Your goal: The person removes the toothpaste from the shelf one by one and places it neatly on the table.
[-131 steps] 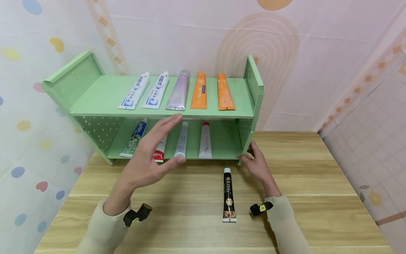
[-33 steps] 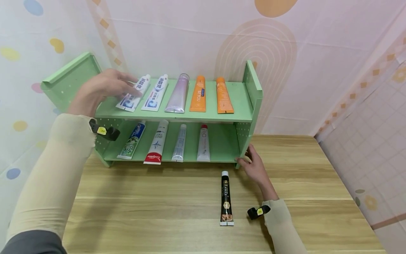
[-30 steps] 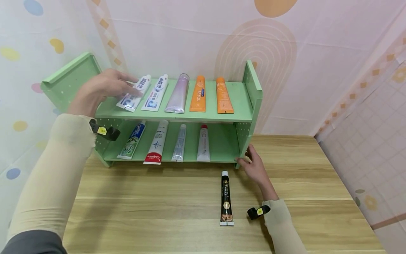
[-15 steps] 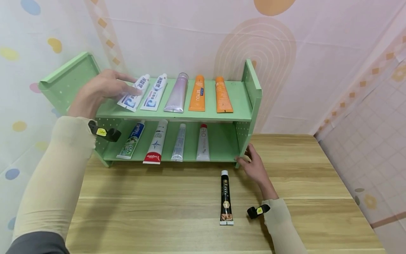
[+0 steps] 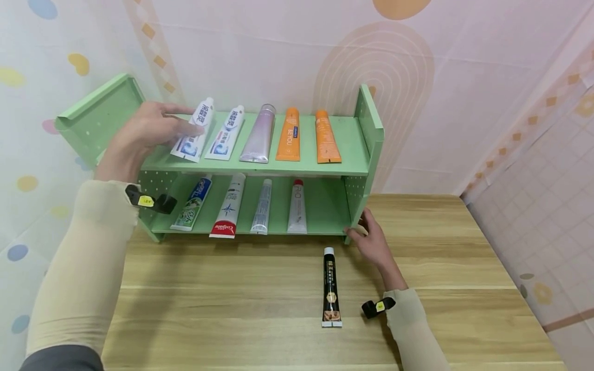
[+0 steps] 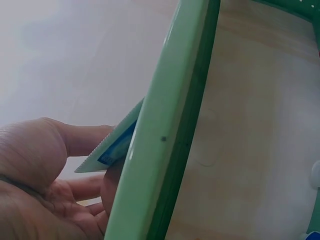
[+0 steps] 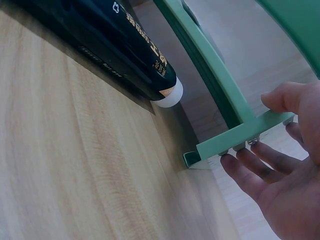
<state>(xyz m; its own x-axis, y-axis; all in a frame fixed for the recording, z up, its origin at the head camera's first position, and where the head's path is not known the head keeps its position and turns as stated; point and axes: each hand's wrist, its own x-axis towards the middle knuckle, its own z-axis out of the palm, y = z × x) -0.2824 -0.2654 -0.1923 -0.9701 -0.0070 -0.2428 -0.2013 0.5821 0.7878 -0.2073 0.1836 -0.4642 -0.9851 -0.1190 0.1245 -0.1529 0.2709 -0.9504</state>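
My left hand (image 5: 150, 126) pinches a white and blue toothpaste tube (image 5: 189, 147) at the left end of the upper deck of a green two-tier shelf (image 5: 301, 168). The tube's cap end is raised and tilts up. In the left wrist view, the tube's crimped end (image 6: 107, 150) shows between thumb and fingers behind the shelf edge. My right hand (image 5: 375, 247) grips the lower front of the shelf's right side panel, thumb inside and fingers outside, as the right wrist view of the panel (image 7: 235, 139) shows. A black toothpaste tube (image 5: 331, 288) lies on the table near it.
Beside the held tube, the upper deck carries another white tube (image 5: 226, 139), a lilac tube (image 5: 260, 135) and two orange tubes (image 5: 290, 141). Several more tubes, including a red-ended Colgate tube (image 5: 227, 211), lie on the lower deck. The wooden table (image 5: 232, 299) extends in front.
My left hand went from in front of the shelf to the leftmost white tube, which now has its cap end lifted higher. My right hand stays on the side panel.
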